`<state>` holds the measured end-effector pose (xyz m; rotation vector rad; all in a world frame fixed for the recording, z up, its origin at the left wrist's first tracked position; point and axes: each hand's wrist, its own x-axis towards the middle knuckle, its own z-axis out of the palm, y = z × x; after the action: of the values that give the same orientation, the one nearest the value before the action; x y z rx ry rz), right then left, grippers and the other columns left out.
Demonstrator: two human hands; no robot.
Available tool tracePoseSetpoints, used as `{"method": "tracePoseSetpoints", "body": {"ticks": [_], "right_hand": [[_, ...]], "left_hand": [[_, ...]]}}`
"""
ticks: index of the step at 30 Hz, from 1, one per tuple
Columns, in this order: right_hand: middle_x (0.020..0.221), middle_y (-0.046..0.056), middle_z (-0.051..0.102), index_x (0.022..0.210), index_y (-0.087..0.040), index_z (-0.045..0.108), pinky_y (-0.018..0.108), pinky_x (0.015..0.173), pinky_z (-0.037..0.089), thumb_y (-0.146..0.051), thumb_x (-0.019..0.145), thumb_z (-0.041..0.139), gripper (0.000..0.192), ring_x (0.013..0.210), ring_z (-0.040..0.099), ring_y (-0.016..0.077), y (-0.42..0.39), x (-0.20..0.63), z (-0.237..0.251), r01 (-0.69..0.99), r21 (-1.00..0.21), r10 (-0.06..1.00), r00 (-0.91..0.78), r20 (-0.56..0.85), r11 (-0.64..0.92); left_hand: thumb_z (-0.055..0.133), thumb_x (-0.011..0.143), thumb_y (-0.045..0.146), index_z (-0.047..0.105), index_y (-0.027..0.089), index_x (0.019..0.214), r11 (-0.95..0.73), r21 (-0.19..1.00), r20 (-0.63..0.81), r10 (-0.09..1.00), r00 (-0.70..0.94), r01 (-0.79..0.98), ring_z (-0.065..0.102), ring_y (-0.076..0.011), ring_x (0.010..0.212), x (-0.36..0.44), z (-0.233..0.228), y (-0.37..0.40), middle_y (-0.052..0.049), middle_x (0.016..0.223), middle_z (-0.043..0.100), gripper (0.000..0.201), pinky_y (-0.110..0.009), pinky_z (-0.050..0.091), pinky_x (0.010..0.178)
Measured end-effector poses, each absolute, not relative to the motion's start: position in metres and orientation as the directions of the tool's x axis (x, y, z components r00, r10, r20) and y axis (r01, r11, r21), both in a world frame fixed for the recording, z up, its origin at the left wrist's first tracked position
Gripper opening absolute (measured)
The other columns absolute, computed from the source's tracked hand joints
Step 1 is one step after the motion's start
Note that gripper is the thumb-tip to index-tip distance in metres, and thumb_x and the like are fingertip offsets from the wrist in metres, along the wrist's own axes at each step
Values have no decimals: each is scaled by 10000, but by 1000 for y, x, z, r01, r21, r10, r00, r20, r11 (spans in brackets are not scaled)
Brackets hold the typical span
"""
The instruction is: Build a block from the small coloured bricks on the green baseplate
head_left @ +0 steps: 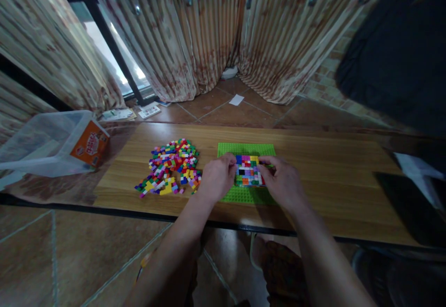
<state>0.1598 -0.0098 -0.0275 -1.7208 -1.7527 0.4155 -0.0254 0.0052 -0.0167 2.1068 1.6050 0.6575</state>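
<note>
- Already joined, a multicoloured brick block (pixel 248 171) sat over a green baseplate (pixel 240 149).
- Left hand (pixel 219 177) and right hand (pixel 283 180) gripped its opposite sides.
- Many loose bricks (pixel 176 162) lay unattached, leftward on the tabletop (pixel 334 181).

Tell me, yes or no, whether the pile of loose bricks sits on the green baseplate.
No, the loose bricks lie on the wooden tabletop, to the left of the green baseplate and apart from it.

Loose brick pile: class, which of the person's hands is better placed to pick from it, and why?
Probably the left hand: it is at the left edge of the brick build, nearer the loose brick pile. The right hand is at the opposite edge, farther away.
</note>
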Motion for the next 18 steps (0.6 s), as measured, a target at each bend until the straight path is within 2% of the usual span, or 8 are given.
{"method": "tracePoseSetpoints", "body": {"ticks": [8, 12, 18], "right_hand": [[996, 123, 704, 1076, -169, 706, 407, 773, 492, -360, 886, 504, 337, 766, 634, 235, -11, 161, -26, 773, -628, 978, 52, 200, 88], [988, 120, 701, 1093, -172, 703, 400, 762, 490, -356, 887, 504, 340, 756, 629, 231, -11, 161, -27, 768, -635, 982, 44, 185, 85], [973, 113, 704, 1084, -182, 708, 391, 733, 488, -365, 888, 501, 339, 748, 628, 229, -12, 161, -26, 767, -635, 979, 45, 198, 93]], "left_hand": [[556, 884, 163, 693, 213, 861, -363, 600, 238, 932, 274, 713, 678, -159, 797, -20, -21, 8, -23, 890, 732, 147, -254, 491, 747], [559, 878, 148, 702, 198, 887, -322, 594, 231, 946, 226, 737, 690, -180, 818, -15, -21, 8, -43, 898, 741, 152, -280, 508, 771], [576, 861, 143, 675, 204, 1016, -234, 656, 200, 971, 134, 718, 723, -184, 862, -11, -25, 5, -42, 934, 770, 193, -280, 543, 813]]}}
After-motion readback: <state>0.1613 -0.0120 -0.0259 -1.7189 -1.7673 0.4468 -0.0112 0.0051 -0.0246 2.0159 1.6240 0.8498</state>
